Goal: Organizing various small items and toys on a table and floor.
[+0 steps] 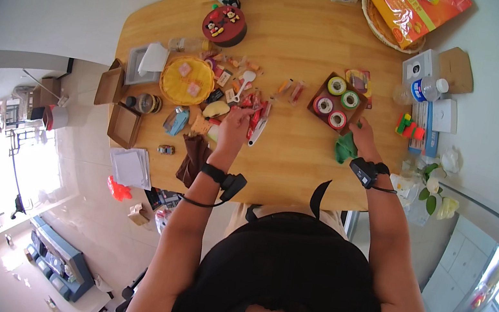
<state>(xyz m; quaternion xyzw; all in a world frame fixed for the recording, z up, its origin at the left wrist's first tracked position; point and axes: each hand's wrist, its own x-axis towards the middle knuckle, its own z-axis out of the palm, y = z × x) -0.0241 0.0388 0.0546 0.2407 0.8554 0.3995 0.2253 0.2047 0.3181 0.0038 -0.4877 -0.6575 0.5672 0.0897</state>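
Observation:
My left hand [234, 126] is over a pile of small things on the wooden table, its fingers at some red-wrapped sticks [256, 104]; whether it grips one cannot be told. Beside it lie a yellowish oval item [216, 109], a white-handled tool [257, 132], a white plastic spoon [244, 85] and a brown cloth [193, 161]. My right hand [363, 136] is at the lower right corner of a cardboard box [328, 89] that holds several tape-like rolls [350, 100]. A bit of green shows at its fingertips, and a green cloth [344, 149] lies just left of it.
Left on the table [298, 31] are a yellow basket [169, 75], a jar [147, 103], open cardboard boxes [123, 126] and papers [131, 167]. A round red-topped tin [224, 29] stands farther back. At right are a plastic bottle [429, 89], toy blocks [411, 128] and white flowers [446, 208].

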